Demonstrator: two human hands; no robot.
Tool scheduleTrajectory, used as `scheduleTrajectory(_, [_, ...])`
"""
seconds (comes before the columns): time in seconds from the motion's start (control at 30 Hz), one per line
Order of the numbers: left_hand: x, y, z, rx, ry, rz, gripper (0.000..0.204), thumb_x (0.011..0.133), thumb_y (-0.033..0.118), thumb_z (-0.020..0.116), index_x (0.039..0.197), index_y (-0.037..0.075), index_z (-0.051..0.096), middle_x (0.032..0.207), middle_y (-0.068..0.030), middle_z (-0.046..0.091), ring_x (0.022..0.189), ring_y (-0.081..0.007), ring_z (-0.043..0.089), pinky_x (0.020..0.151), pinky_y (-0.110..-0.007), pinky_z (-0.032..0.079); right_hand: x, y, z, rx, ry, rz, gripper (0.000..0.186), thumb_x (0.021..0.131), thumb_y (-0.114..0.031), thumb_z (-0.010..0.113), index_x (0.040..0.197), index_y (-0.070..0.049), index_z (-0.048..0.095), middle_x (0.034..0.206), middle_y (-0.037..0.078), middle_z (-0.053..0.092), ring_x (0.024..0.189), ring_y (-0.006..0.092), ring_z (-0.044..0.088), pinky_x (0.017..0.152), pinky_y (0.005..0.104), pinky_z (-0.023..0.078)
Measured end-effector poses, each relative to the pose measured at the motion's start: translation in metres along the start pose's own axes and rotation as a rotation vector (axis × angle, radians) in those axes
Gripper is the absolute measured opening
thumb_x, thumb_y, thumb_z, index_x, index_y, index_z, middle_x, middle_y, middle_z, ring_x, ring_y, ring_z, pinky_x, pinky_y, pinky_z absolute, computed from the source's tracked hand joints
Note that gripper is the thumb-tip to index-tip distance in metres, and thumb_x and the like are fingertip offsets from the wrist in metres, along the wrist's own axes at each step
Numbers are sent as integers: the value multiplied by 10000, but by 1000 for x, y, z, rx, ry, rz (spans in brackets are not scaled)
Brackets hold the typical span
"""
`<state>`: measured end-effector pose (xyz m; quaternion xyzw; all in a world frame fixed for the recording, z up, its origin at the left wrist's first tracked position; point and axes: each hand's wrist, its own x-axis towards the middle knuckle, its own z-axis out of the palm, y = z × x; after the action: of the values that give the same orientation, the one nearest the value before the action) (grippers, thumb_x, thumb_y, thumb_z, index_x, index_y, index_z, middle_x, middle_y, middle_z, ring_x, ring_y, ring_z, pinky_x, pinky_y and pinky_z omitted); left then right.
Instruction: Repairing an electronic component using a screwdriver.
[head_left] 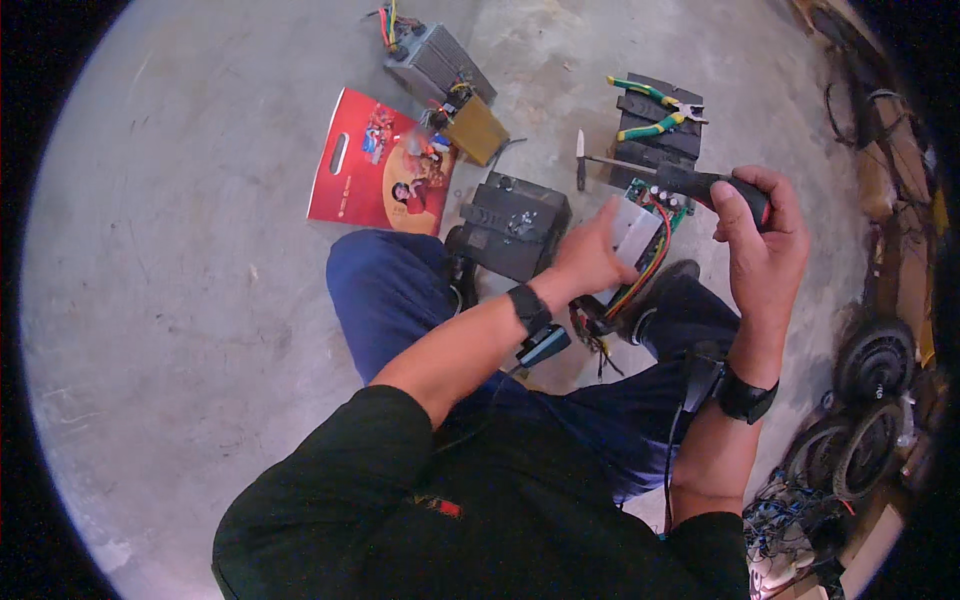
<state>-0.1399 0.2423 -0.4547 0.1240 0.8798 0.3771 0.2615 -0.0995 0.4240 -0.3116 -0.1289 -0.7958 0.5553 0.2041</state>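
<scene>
In my right hand is a screwdriver with a black and red handle, closed in my fingers. Its thin shaft points left, over the top of a green circuit board. My left hand grips this board by its pale metal plate, between my knees. Red, yellow and black wires run down along the board's right side. Just left of my left hand lies a black box-shaped casing with small bits on top. The screwdriver's tip is apart from the board, as far as I can see.
Green and yellow pliers lie on another black casing. A small knife is left of it. A red printed bag, a finned grey metal unit and a gold-coloured unit stand further left. Wheels and cables crowd the right edge.
</scene>
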Motion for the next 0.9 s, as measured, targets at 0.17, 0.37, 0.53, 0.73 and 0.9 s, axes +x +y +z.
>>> scheduleTrajectory(0.17, [-25,-24,-46,-151,17,96,1252,607,339,939,1620,33,270,1380,-229,626,1223,-323,643,1066,-393,489,7,0,1,148,4,13,239,931,-170,774,1092,-17,687,811,19,672,640,92,609,601,253,489])
scheduleTrajectory(0.37, [-66,-33,-134,-369,40,70,1231,617,267,947,1622,32,276,1344,-255,625,1198,-278,637,1015,-393,523,19,23,-7,515,34,38,200,1004,-190,678,1108,-19,674,850,78,688,619,143,624,578,278,503])
scheduleTrajectory(0.53, [-96,-60,-198,-685,187,163,1132,655,110,905,1597,-30,292,1217,-214,687,1107,-233,684,972,-365,528,20,23,3,601,-35,60,230,1010,-196,669,1146,-12,646,938,122,706,654,159,638,561,297,516])
scheduleTrajectory(0.73, [-113,-80,-229,-655,411,243,1067,685,-19,812,1614,7,288,1244,-175,693,1081,-226,705,967,-345,539,8,-1,41,641,-219,18,264,1010,-227,675,1149,-5,637,1050,137,708,697,173,675,558,300,546])
scheduleTrajectory(0.9, [-117,-118,-243,-493,543,189,1103,680,18,858,1614,11,273,1233,-181,691,1111,-234,697,979,-351,535,-13,-36,95,443,-346,-8,194,941,-81,666,1122,-18,638,1045,94,697,740,135,668,647,270,548])
